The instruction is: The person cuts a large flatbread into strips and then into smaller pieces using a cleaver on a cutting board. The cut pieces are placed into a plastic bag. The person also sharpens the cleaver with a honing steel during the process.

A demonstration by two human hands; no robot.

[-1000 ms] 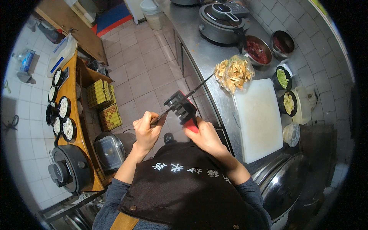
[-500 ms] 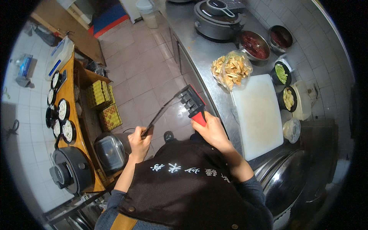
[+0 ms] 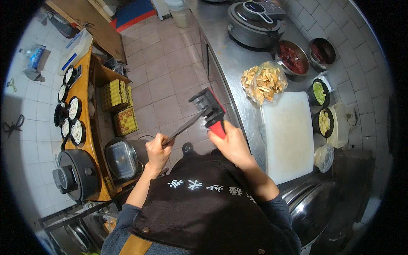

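Observation:
My left hand is closed around the handle of a dark-bladed knife. The blade points up and to the right, and its far end lies at the slots of a knife sharpener. I cannot tell which slot it sits in. The sharpener has a black slotted head and a red handle, which my right hand grips. Both are held up in front of my dark apron, over the tiled floor. Right of my right hand lies a white cutting board on the steel counter.
Beyond the board lies a clear bag of golden-brown pieces. Bowls of dark red food, chopped greens and pale yellow pieces line the wall. Left, a wooden shelf carries several black bowls and a grey cooker; egg trays stand below.
The knife blade has swung lower and now meets the sharpener's slots nearer the red handle. The sharpener has shifted slightly left and tilted. The whole view has moved a little.

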